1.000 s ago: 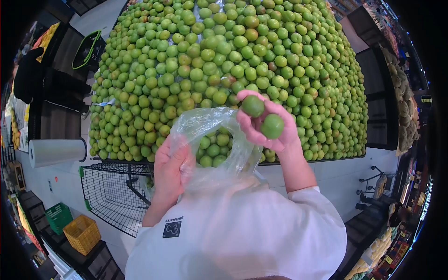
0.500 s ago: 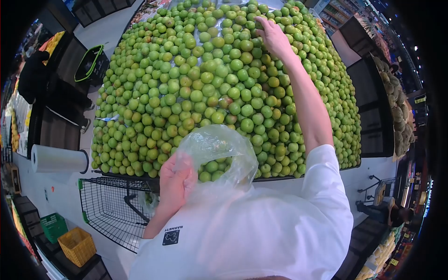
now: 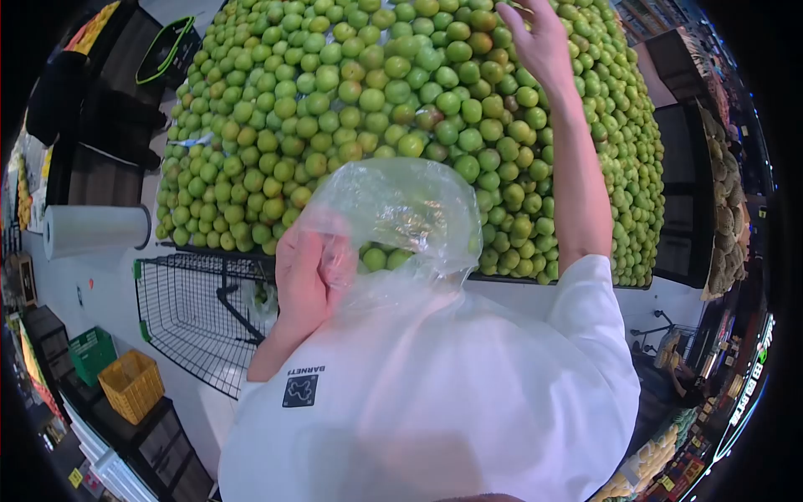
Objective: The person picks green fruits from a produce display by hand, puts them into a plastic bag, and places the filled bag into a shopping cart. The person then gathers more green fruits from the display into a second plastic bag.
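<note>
A broad heap of small round green fruit [image 3: 326,109], some tinged reddish brown, slopes up in front of me. My left hand [image 3: 303,272] is closed on the edge of a clear plastic bag [image 3: 410,201], which bulges over the near side of the heap. Several green fruits show behind or through the bag; I cannot tell whether any are inside. My right hand [image 3: 539,38] reaches over the upper right of the heap with its thumb apart from the fingers. The top edge of the view cuts off its fingertips, and no fruit shows in it.
A black wire shopping cart [image 3: 196,314] stands at left below the heap, near a roll of plastic bags [image 3: 96,232]. Green [image 3: 92,356] and yellow baskets [image 3: 131,386] sit lower left. A person in dark clothes [image 3: 92,109] is at upper left, another person [image 3: 682,381] at lower right.
The view has tilted so the heap sits higher in it. My right hand has shifted right in view, its fingers now partly cut off. The bag's upper part has risen and spread wider.
</note>
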### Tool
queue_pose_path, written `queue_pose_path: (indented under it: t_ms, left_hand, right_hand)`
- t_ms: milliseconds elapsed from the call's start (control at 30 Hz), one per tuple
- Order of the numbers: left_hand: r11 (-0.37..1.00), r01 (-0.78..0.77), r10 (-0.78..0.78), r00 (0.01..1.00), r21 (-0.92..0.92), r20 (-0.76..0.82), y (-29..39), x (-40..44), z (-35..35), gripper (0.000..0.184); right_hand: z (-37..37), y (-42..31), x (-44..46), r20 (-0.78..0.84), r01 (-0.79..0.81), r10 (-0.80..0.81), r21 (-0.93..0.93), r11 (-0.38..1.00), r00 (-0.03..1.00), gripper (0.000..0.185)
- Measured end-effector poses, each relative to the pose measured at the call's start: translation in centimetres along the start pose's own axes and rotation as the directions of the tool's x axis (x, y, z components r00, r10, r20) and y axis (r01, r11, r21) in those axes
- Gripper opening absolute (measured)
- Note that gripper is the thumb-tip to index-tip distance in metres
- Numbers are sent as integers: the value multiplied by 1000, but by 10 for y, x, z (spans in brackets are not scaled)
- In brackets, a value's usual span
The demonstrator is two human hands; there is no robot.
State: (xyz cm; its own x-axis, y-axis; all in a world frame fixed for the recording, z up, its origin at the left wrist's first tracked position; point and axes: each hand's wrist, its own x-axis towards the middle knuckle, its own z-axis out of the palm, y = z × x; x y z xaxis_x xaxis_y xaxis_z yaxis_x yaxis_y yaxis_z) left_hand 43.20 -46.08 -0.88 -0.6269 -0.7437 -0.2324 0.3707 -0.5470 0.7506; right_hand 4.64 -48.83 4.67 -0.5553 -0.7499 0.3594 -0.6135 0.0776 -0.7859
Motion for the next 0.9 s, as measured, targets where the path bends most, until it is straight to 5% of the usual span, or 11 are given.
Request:
queue_pose_path:
  t_ms: [33, 100, 167, 300, 333, 367, 433, 633, 900]
  left_hand:
    - [998, -38, 38, 999, 60, 3, 1, 2, 1, 29]
    - [995, -54, 55, 998, 89, -5, 5, 5, 9, 26]
    - [989, -79, 78, 997, 123, 15, 6, 7, 11, 23]
    - [1000, 9, -9, 996, -7, 88, 7, 9, 6, 21]
    - [997, 46, -38, 992, -62, 124, 7, 11, 3, 21]
    - [990, 85, -66, 984, -109, 167, 7, 12, 1, 21]
    - [985, 102, -72, 976, -139, 206, 9, 12, -2, 21]
    - [995, 99, -100, 994, 15, 40, 17, 12, 16, 19]
    - [999, 36, -34, 994, -15, 105, 11, 14, 11, 18]
  right_hand:
    - [-4, 11, -17, 51, 231, -235, 68, 971, 971, 32]
    - [-10, -49, -79, 172, 218, -286, 332, 918, 943, 19]
    - [-29, -76, -114, 414, 362, -547, 446, 819, 727, 10]
    - [6, -87, -176, 497, 84, -601, 723, 686, 626, 12]
    - [21, -81, -186, 653, 168, -405, 396, 903, 640, 13]
    - [34, -73, -197, 719, 229, -162, 4, 973, 676, 15]
    - [60, -43, -200, 563, 356, -116, -338, 871, 818, 26]
    - [88, -23, -216, 546, 529, -301, -325, 784, 782, 25]
    - [94, -18, -221, 553, 518, -251, -401, 756, 795, 34]
